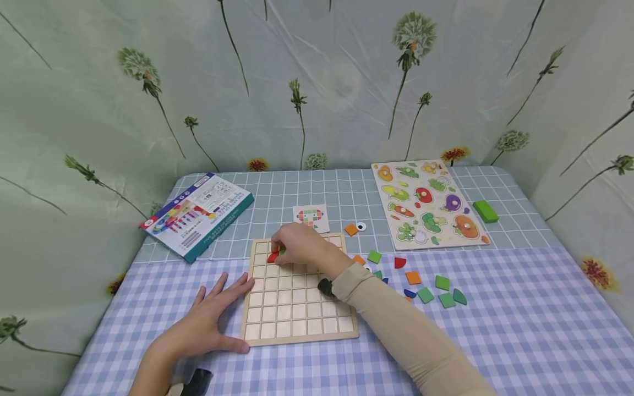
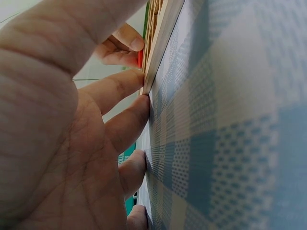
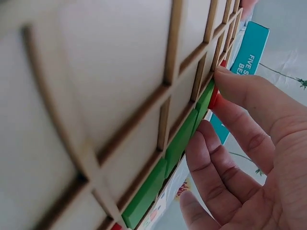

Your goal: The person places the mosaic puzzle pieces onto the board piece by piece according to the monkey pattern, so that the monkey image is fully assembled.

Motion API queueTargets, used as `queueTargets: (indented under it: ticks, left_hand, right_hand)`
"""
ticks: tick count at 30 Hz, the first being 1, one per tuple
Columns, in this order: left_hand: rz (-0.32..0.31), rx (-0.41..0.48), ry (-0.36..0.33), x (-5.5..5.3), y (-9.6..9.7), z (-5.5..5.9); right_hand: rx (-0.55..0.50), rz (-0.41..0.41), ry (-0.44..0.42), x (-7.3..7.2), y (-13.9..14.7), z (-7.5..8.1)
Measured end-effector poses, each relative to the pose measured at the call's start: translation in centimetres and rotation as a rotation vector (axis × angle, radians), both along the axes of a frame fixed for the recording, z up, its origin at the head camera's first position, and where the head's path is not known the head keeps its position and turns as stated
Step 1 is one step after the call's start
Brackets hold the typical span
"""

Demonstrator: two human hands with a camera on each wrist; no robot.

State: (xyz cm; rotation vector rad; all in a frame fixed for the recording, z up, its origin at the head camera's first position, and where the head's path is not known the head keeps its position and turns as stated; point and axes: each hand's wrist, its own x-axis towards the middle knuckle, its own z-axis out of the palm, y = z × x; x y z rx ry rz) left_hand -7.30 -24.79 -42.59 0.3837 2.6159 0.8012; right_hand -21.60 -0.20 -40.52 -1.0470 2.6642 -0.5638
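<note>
A wooden grid board (image 1: 303, 341) lies on the cloth in front of me. At its far left corner my right hand (image 1: 302, 245) pinches a small red tile (image 3: 214, 98) between thumb and index finger, over the top row. Several green tiles (image 3: 144, 194) sit in that row in the right wrist view; the hand hides most of them in the head view. My left hand (image 1: 205, 320) is spread beside the board, its thumb at the near left corner and its index fingertip against the left edge. Beyond the board lies a square pattern card (image 1: 319, 217).
Right of the board are scattered loose tiles, among them an orange square (image 1: 413, 278), a red quarter-round (image 1: 399, 263) and a green square (image 1: 442, 282). A boxed set (image 1: 198, 217) lies back left. At back right are a vegetable puzzle board (image 1: 428, 206) and a green block (image 1: 485, 212).
</note>
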Motion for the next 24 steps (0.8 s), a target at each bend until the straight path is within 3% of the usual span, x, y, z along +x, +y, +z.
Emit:
queueTargets:
  ticks: [24]
  left_hand:
    - [-0.013,0.013,0.005,-0.02,-0.15,-0.33]
  right_hand:
    - [-0.003,-0.020,-0.039,0.00,-0.05,-0.03]
